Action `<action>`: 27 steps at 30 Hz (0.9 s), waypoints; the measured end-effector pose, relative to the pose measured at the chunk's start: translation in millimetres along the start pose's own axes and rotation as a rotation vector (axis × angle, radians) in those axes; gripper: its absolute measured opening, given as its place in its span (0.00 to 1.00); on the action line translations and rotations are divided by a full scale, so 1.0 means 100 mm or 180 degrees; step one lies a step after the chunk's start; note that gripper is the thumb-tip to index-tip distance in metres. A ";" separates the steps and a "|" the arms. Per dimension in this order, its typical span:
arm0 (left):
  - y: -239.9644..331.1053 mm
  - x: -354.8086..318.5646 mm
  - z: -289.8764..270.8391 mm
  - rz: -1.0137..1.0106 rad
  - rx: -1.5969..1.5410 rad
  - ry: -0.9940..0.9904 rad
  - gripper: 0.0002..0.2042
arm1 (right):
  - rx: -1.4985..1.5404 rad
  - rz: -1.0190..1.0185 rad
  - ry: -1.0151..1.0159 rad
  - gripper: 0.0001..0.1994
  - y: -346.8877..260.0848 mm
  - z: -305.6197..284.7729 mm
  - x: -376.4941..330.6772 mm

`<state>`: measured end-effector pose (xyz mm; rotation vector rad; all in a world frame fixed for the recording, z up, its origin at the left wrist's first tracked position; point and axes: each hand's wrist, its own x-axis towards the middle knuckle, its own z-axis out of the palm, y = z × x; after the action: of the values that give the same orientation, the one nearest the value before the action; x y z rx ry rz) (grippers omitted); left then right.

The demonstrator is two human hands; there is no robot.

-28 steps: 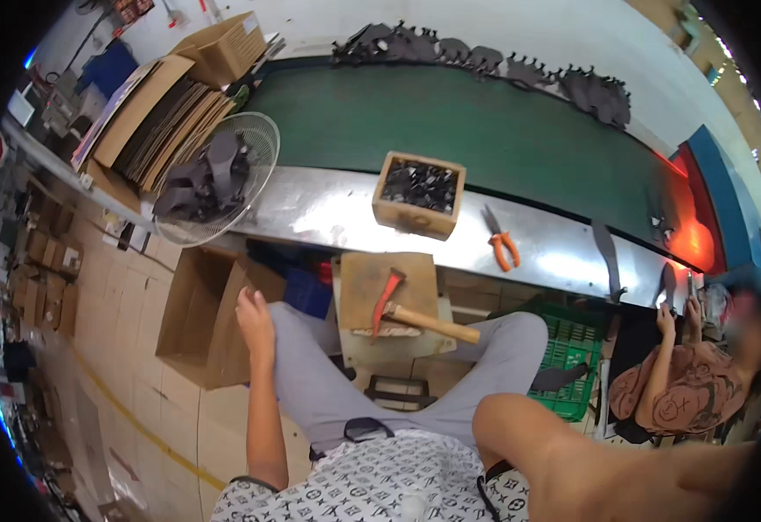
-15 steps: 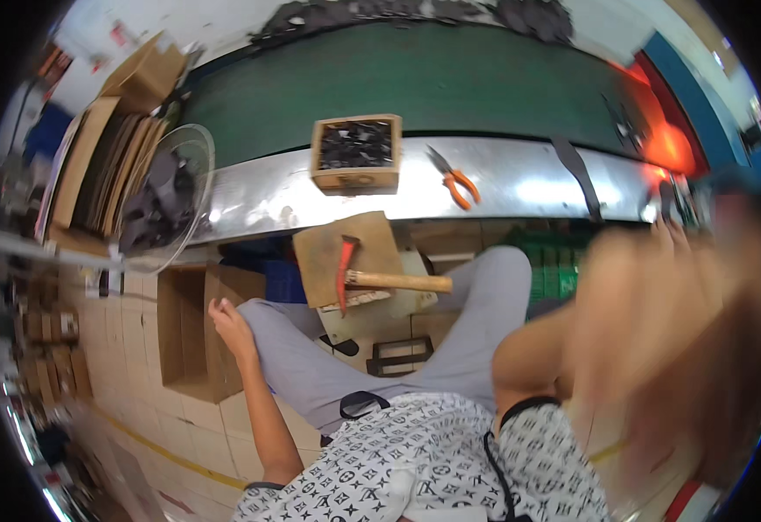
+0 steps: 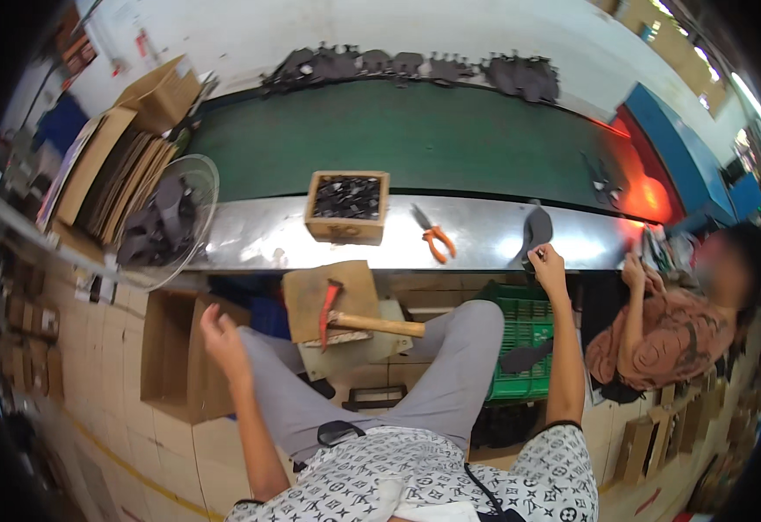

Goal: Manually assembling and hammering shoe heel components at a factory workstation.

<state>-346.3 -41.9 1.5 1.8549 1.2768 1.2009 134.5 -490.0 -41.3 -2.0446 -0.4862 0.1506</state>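
My right hand [image 3: 548, 265] reaches up to the metal bench edge [image 3: 250, 239] and pinches the lower end of a dark grey shoe insole [image 3: 535, 231] lying there. My left hand [image 3: 220, 335] hovers above my left knee, fingers loosely curled, holding nothing. Between my knees a red-headed hammer with a wooden handle [image 3: 358, 320] rests on a wooden block [image 3: 324, 296]. A small wooden box of black pieces [image 3: 348, 205] and orange-handled pliers [image 3: 433, 237] sit on the bench.
A green conveyor belt [image 3: 415, 135] runs behind the bench, with dark shoe parts along its far edge. A fan [image 3: 164, 222] and stacked cardboard stand left. A green crate [image 3: 524, 335] is under the bench. Another person [image 3: 676, 331] sits at right.
My right arm swung up across the view and out to the bench, where its hand now grips the insole. My left hand stayed above the knee.
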 end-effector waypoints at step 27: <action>0.54 -0.73 0.65 0.0592 0.0934 -0.1661 0.30 | 0.0214 0.0033 -0.0188 0.14 -1.23 1.94 -2.31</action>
<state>-275.3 -127.3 -6.8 2.3399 1.0365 0.5621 -168.8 -372.8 -54.8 -1.9816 -0.5008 0.2313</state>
